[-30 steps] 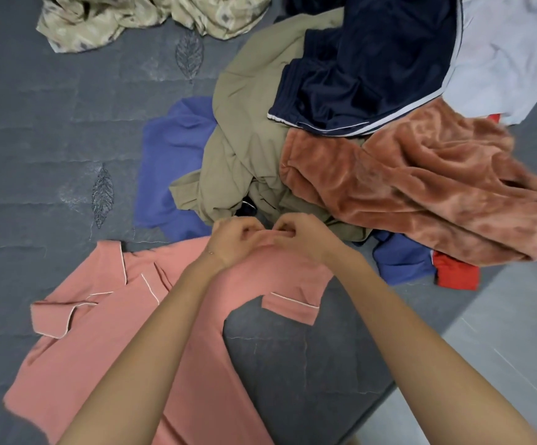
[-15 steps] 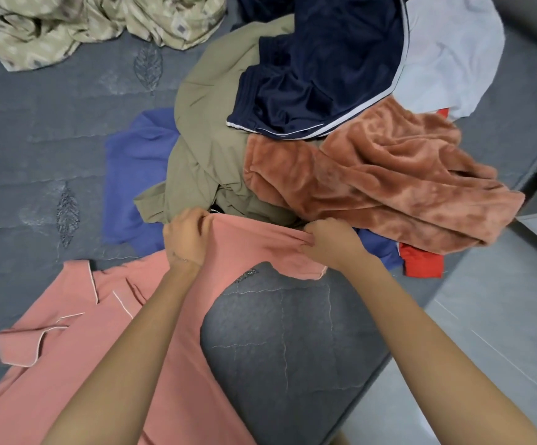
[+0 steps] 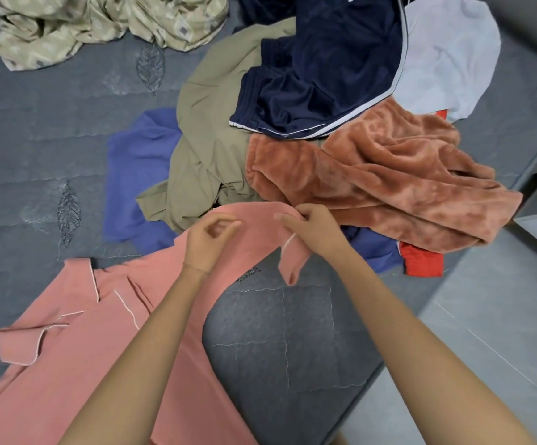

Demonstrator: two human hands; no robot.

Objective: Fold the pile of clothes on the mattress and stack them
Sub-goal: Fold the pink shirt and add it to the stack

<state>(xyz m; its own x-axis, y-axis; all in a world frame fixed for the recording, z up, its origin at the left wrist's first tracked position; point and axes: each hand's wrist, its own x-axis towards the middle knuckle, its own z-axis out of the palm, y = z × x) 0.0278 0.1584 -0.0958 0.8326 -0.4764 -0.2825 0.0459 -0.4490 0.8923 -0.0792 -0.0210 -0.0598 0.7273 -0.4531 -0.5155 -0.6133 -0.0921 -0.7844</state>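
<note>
A salmon-pink pajama shirt (image 3: 68, 364) with white piping lies spread on the grey mattress (image 3: 276, 342) at the lower left. One sleeve (image 3: 257, 226) stretches up and right toward the pile. My right hand (image 3: 312, 229) pinches that sleeve near its end, and the cuff hangs down below my fingers. Over the sleeve's middle, my left hand (image 3: 209, 242) hovers with loosely curled fingers and holds nothing. Behind them is the pile: a rust fleece (image 3: 389, 181), a navy garment (image 3: 324, 65), an olive garment (image 3: 209, 130) and a blue one (image 3: 138, 168).
A white garment (image 3: 446, 59) and a red piece (image 3: 421, 261) sit at the pile's right side. Patterned beige fabric (image 3: 84, 24) lies crumpled at the top left. The mattress edge runs diagonally at right, with grey floor (image 3: 485, 332) beyond it.
My hands drew apart along the pink sleeve and straightened it. My left hand then let go of the fabric, while my right hand lifted the sleeve end so the cuff droops.
</note>
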